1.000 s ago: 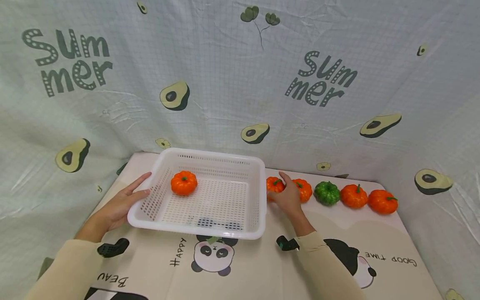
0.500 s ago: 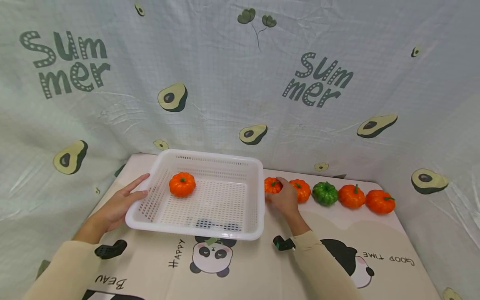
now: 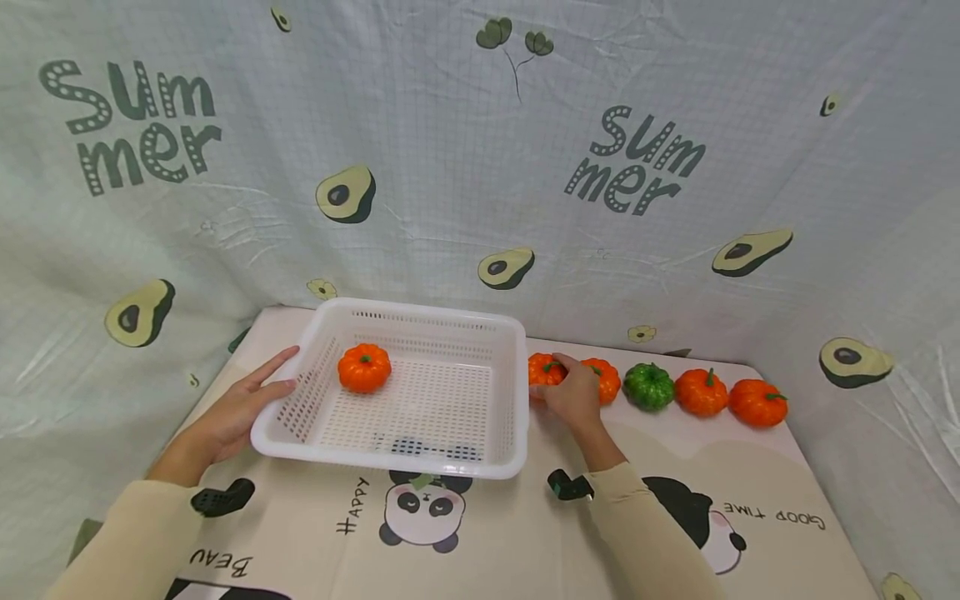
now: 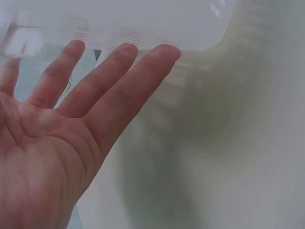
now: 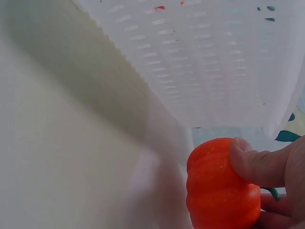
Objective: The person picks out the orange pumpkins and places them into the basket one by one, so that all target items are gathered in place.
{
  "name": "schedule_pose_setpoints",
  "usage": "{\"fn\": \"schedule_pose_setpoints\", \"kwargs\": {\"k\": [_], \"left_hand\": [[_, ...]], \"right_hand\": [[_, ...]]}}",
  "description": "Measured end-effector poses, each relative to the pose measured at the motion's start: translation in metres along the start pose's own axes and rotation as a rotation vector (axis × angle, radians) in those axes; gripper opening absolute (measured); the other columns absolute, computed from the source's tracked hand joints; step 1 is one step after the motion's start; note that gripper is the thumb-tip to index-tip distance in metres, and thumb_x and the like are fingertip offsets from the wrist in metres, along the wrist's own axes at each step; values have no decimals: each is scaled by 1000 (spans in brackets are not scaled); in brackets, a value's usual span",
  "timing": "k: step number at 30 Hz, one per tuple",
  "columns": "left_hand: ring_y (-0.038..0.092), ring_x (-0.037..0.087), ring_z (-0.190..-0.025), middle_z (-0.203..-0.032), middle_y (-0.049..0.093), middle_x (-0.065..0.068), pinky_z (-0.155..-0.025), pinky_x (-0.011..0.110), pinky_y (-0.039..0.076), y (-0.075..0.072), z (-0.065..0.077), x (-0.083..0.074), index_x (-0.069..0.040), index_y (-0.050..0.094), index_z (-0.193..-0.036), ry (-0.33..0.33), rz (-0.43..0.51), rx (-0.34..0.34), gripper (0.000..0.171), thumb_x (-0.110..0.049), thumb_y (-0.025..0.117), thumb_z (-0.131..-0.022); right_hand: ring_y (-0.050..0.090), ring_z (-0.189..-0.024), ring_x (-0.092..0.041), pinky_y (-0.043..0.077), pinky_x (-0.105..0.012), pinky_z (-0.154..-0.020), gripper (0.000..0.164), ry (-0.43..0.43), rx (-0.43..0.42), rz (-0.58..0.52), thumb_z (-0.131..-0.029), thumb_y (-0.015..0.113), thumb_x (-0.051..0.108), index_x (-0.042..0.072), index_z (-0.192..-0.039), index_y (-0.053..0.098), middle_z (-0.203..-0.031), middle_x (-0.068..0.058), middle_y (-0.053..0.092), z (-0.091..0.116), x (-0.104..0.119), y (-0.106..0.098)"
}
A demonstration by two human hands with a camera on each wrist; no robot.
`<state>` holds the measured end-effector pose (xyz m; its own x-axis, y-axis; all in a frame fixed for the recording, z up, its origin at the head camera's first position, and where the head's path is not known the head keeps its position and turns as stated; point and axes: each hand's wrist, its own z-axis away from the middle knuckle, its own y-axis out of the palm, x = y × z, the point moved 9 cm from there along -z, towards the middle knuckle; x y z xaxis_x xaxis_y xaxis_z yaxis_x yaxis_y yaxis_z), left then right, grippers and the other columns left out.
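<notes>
A white plastic basket point(image 3: 412, 462) stands on the table, an orange toy pumpkin point(image 3: 364, 368) inside it on the left. My left hand point(image 3: 232, 412) is at the basket's left side; in the left wrist view its fingers point(image 4: 102, 78) are nearly straight, tips touching the basket wall. Just right of the basket, my right hand point(image 3: 573, 396) grips another orange pumpkin point(image 5: 219, 191) with a green stem. The thumb lies on that pumpkin's side in the right wrist view, while other fingers are partly hidden behind it.
Right of my right hand, an orange pumpkin point(image 3: 606, 382), a green pumpkin point(image 3: 649, 387) and two more orange ones, a nearer pumpkin point(image 3: 701, 392) and an end pumpkin point(image 3: 758, 403), stand in a row along the table's back. A printed curtain point(image 3: 420, 250) hangs behind.
My right hand's fingers have come down and drawn in around the pumpkin beside the basket. The left hand and the basket keep their places; the head view shifts slightly.
</notes>
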<state>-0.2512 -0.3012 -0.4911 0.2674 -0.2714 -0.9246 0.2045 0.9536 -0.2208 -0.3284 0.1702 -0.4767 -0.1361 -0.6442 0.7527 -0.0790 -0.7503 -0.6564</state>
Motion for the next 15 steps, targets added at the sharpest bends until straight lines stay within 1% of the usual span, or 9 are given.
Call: {"fn": "schedule_pose_setpoints", "kwargs": {"k": [3, 8, 15], "left_hand": [[53, 42, -133, -174, 13, 23, -95, 53, 62, 0, 0, 0, -41, 4, -167, -3, 2, -3, 73, -39, 49, -110], [50, 46, -137, -175, 11, 21, -96, 55, 61, 1, -1, -1, -42, 4, -167, -1, 10, -3, 73, -39, 50, -110], [49, 47, -138, -175, 11, 21, -95, 55, 61, 1, 0, 0, -43, 4, -166, 2, 4, -6, 73, -41, 50, -109]], "right_hand": [[51, -142, -43, 42, -57, -119, 70, -4, 5, 5, -85, 86, 12, 4, -148, 56, -153, -21, 57, 1, 3, -3], [54, -139, -43, 44, -56, -118, 70, -14, -9, 7, -83, 87, 12, 4, -147, 58, -150, -22, 59, 2, 7, -9], [54, -138, -42, 46, -56, -117, 70, -23, -17, 5, -83, 88, 14, 5, -146, 59, -148, -21, 60, 5, 10, -17]]}}
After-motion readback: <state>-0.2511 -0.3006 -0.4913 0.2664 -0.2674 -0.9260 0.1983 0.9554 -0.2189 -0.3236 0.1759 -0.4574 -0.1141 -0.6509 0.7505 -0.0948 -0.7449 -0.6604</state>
